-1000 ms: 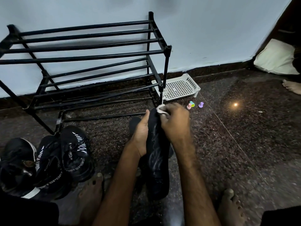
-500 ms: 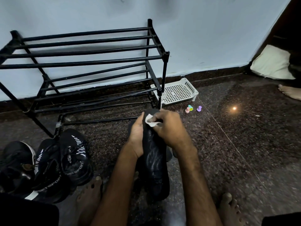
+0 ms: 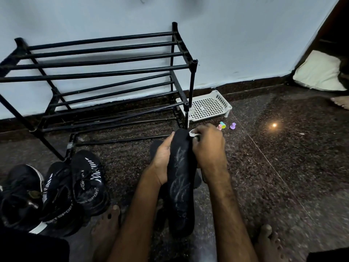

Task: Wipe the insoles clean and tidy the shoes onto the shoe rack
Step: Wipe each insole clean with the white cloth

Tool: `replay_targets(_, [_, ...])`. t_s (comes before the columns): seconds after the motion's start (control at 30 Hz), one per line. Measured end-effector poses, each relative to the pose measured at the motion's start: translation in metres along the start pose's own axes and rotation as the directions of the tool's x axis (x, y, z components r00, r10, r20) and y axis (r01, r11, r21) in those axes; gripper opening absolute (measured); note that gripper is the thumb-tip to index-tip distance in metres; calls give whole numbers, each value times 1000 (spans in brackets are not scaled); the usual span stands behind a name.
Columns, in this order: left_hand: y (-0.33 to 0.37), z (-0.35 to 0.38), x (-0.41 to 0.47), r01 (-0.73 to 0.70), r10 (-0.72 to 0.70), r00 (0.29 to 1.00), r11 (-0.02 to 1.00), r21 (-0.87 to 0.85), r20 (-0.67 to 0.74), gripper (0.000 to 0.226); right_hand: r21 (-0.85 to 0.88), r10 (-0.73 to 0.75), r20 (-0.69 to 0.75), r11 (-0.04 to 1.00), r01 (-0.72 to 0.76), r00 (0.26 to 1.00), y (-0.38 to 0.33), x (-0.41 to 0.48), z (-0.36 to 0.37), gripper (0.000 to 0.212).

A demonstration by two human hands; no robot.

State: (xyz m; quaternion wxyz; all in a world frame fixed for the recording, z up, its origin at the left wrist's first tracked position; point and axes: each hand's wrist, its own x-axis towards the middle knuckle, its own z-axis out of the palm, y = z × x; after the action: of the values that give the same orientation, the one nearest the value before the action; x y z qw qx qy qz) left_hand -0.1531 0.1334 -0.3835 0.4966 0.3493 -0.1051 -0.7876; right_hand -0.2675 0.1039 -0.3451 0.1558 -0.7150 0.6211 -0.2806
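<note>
A long black insole (image 3: 181, 184) with pale streaks stands on end on the floor between my bare feet. My left hand (image 3: 162, 159) grips its left edge near the top. My right hand (image 3: 207, 146) pinches a small white wipe (image 3: 193, 132) against the insole's top right edge. A second black insole (image 3: 155, 146) lies partly hidden behind my left hand. The black tube shoe rack (image 3: 98, 72) stands bare against the wall. Black sports shoes (image 3: 88, 182) sit in a cluster on the floor at the left.
A white perforated plastic tray (image 3: 207, 105) lies right of the rack. Small pastel pieces (image 3: 225, 126) sit on the dark speckled floor beside it. A pale cushion (image 3: 319, 71) and another person's foot (image 3: 340, 102) are at the far right.
My right hand slid the wipe down the insole's top, then back up to its top right edge. The view shifted slightly.
</note>
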Motion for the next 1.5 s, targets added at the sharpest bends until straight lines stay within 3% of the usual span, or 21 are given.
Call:
replay_targets(0.07, [-1,4,1,1,-1,1000,1000,-19,-8,55,114,-88,14,990,86,996,-9,0,1,22])
replay_targets(0.13, [2,2,2,-18,15,999,998,-66,-47,53,225,-214,150,958,177,965,-14,-2,5,23])
replay_targets(0.2, [4,-4,3,-27,24,999,997,-75,-46,59,217,-212,262,964,156,942,-11,-3,5,25])
replay_targets(0.27, [3,-3,1,-13,12,1000,999,-50,-19,64,77,-91,224,994,75,970,-1,0,2,22])
replay_targets(0.33, [-1,0,-1,10,-10,1000,1000,-29,-7,66,-64,-7,81,998,12,997,4,2,-1,21])
replay_targets(0.4, [-2,4,0,14,-14,1000,1000,-16,-4,62,6,-49,12,999,49,999,0,4,1,22])
replay_targets(0.5, [2,1,2,-13,12,1000,999,-39,-26,62,206,-212,176,963,175,961,-5,2,7,25])
replay_targets(0.6, [3,-5,1,-17,16,1000,1000,-26,-24,66,115,-134,319,988,102,938,6,3,4,26])
replay_targets(0.67, [2,-4,0,-4,4,1000,1000,2,-15,66,0,-39,197,999,40,980,11,4,3,23])
replay_targets(0.77, [0,-1,1,-8,8,1000,1000,-2,-17,59,27,-116,37,993,115,993,-2,2,8,22])
replay_targets(0.87, [1,-4,5,-18,16,999,999,-49,-32,59,184,-231,198,963,195,953,-6,2,12,25])
replay_targets(0.93, [3,-8,5,-29,28,999,999,-38,-34,61,146,-172,316,980,132,933,2,3,9,27])
replay_targets(1.03, [3,-5,4,-14,14,1000,1000,1,-14,59,6,-63,160,998,63,985,5,4,6,24])
replay_targets(1.1, [1,0,3,-3,3,1000,1000,0,-1,52,42,-117,58,992,115,991,-4,3,7,23])
replay_targets(1.2, [2,-4,4,-26,25,1000,998,-50,-18,52,173,-227,193,965,195,955,-7,2,8,22])
replay_targets(1.27, [4,-9,3,-25,24,1000,998,-52,-16,55,123,-166,285,983,136,944,-2,1,6,24])
replay_targets(1.37, [5,-6,2,14,-14,1000,999,-37,-1,56,-19,-64,94,998,66,994,0,2,4,24])
replay_targets(1.43, [4,-1,3,11,-11,1000,998,-61,0,53,107,-103,17,989,101,995,-8,3,4,22])
replay_targets(1.5, [5,-2,5,-2,1,1000,994,-109,-15,56,268,-190,111,951,155,976,-14,3,5,21])
